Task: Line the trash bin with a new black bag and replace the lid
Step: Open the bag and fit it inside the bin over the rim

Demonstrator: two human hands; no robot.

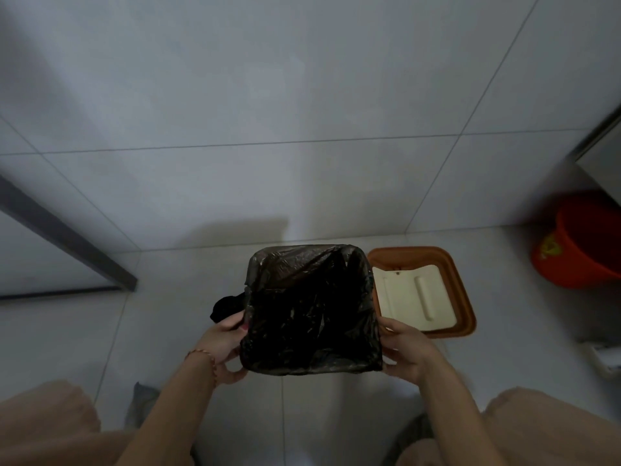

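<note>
Two hands, left hand (pixel 221 344) and right hand (pixel 405 348), grip the black bag (pixel 309 307) stretched over the bin's near corners.

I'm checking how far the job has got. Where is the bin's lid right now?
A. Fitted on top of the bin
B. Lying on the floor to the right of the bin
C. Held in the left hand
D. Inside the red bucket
B. The lid lies on the floor beside the bin, whose bag-lined top is open.

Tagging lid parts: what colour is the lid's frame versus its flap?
Head view: lid on the floor has an orange-brown frame with a cream flap.
</note>
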